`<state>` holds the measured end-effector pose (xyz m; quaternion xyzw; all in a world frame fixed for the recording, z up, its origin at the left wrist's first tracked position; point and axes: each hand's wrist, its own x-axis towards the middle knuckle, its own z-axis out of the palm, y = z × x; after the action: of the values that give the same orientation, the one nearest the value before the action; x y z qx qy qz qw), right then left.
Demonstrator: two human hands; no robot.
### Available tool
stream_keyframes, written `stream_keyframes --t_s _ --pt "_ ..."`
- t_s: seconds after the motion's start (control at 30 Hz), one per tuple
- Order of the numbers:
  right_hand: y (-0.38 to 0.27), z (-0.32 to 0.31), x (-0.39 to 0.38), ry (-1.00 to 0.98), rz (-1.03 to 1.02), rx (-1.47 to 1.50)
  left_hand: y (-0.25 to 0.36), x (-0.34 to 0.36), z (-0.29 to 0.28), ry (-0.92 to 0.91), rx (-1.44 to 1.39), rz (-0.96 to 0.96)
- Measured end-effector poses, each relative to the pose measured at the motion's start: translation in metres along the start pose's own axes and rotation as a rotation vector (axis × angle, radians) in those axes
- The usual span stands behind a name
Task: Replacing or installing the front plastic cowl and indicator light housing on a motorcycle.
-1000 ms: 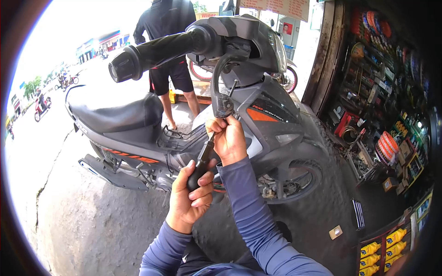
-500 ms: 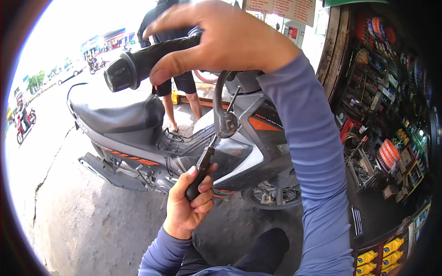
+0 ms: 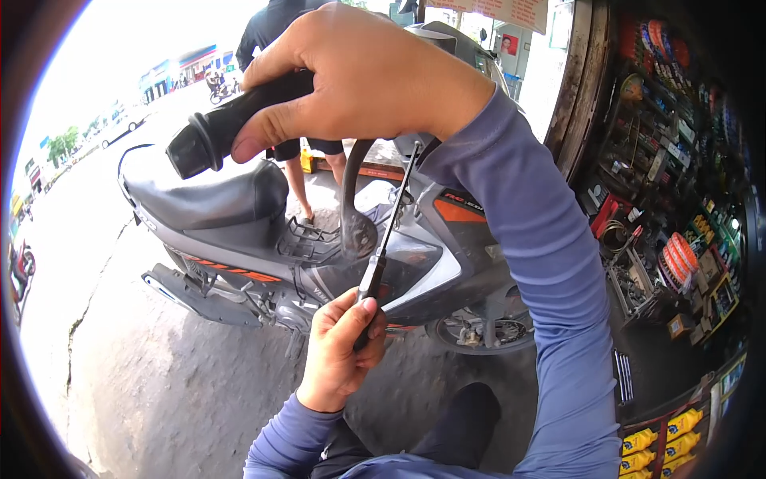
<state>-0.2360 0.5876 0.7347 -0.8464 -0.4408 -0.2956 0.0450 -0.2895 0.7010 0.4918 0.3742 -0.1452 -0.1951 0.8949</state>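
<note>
My right hand [image 3: 359,80] is closed over a black handlebar grip [image 3: 254,104], with the thumb underneath and the round bar end [image 3: 191,150] sticking out to the left. Below it, my left hand [image 3: 341,343] holds a screwdriver [image 3: 372,283] by its dark handle. The long thin shaft slants up and to the right, its far end close under my right wrist. A curved brake lever [image 3: 351,188] with a rounded end [image 3: 359,238] hangs just left of the shaft. Behind them stands a grey and black motorbike [image 3: 319,275] with orange markings. My right hand hides part of the handlebar.
Beyond the handlebar a person [image 3: 271,36] in dark clothes stands by the bike's seat [image 3: 207,195]. Shelves [image 3: 678,160] crowded with parts line the right side, with yellow bottles [image 3: 682,423] low down. A cracked pavement [image 3: 120,351] and a street lie to the left.
The fingers of my right hand, lifted and blurred before, now wrap the grip. Grip and lever have shifted left. My left hand has moved up and right with the screwdriver, whose shaft now passes beside the lever.
</note>
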Motion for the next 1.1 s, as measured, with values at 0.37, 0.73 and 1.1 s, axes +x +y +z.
stream_keyframes --t_s 0.37,0.73,1.1 --pt "0.021 -0.026 -0.056 0.468 -0.227 0.596 0.017 -0.117 0.016 0.046 0.011 -0.615" --pt "0.053 -0.108 -0.405 -0.269 0.934 1.073 -0.098 0.048 0.234 -0.228 0.757 -0.802" --pt "0.374 -0.154 -0.582 -0.196 1.43 1.21 -0.247 0.382 0.449 0.238 0.287 -0.266"
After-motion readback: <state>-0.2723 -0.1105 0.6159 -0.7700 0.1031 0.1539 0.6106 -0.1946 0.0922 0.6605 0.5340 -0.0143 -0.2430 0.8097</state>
